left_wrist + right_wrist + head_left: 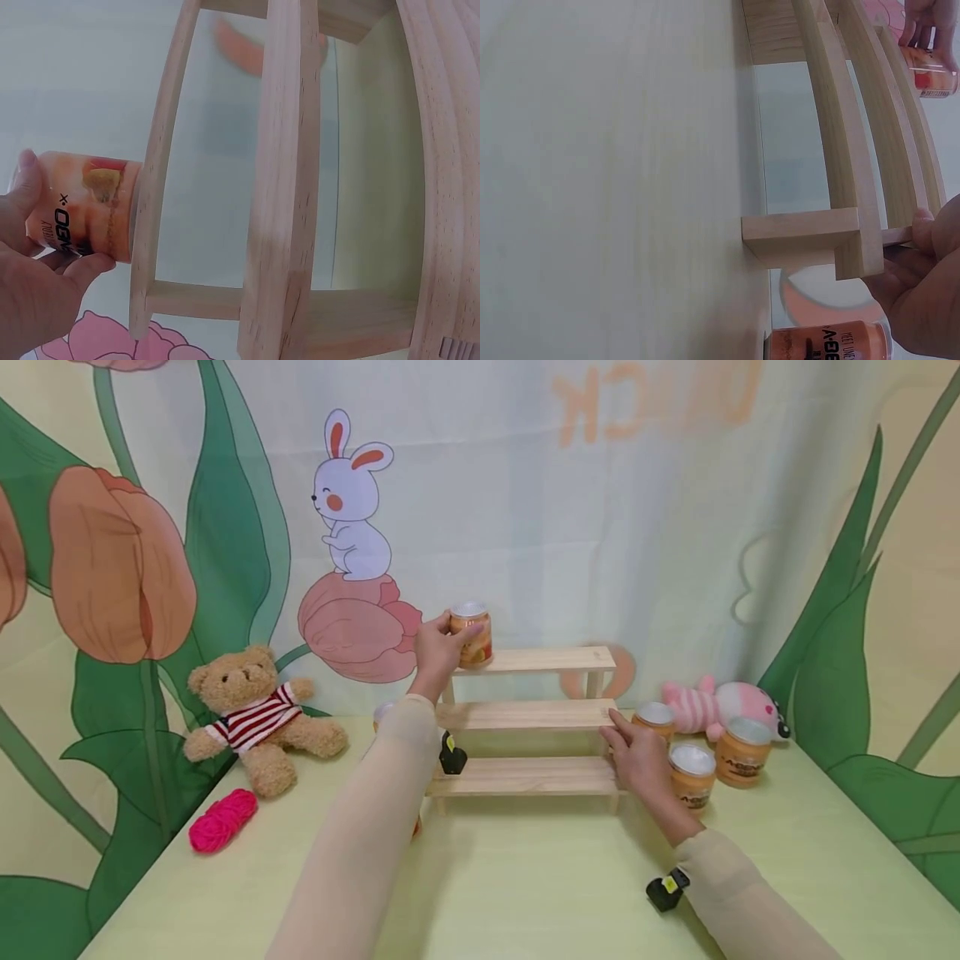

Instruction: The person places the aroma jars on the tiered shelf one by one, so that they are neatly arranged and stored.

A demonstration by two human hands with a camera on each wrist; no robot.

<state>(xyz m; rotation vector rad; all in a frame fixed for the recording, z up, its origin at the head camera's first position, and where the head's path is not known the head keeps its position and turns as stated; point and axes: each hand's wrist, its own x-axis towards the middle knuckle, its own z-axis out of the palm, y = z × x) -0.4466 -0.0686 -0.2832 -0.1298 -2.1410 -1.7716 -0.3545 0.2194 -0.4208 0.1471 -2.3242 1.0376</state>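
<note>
One orange can [472, 633] sits at the left end of the top shelf of the wooden rack [532, 718], frame centre, gripped round its side by the left hand [437, 647]. It looks rigid, smooth, probably light; the side suits holding. The right hand [636, 754] steadies the rack, fingers straight.

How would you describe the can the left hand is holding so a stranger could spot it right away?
Find the three-step wooden shelf in the middle of the table. At the left end of its top step stands an orange can with a silver lid, gripped by the left hand. The other orange cans sit down on the table.
</note>
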